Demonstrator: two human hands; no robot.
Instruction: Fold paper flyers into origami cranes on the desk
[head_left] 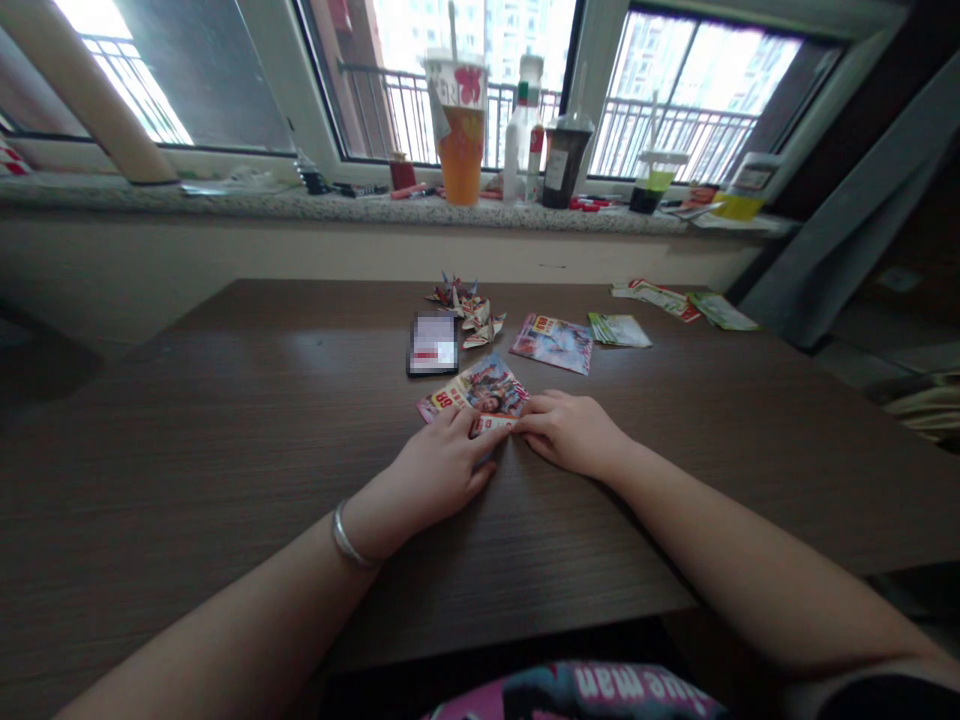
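Note:
A colourful printed paper sheet (480, 392) lies on the dark wooden table (225, 420) in front of me. My left hand (442, 470), with a silver bracelet on the wrist, presses its fingertips on the paper's near edge. My right hand (574, 432) meets it from the right, fingers pinched on the same folded edge. Both hands cover the paper's lower part.
A phone (433, 344) lies just behind the paper, with several folded paper cranes (469, 308) beyond it. More printed sheets (553, 342) and cards (619, 330) lie to the right. Drink cups (459, 125) and bottles (525, 130) stand on the windowsill.

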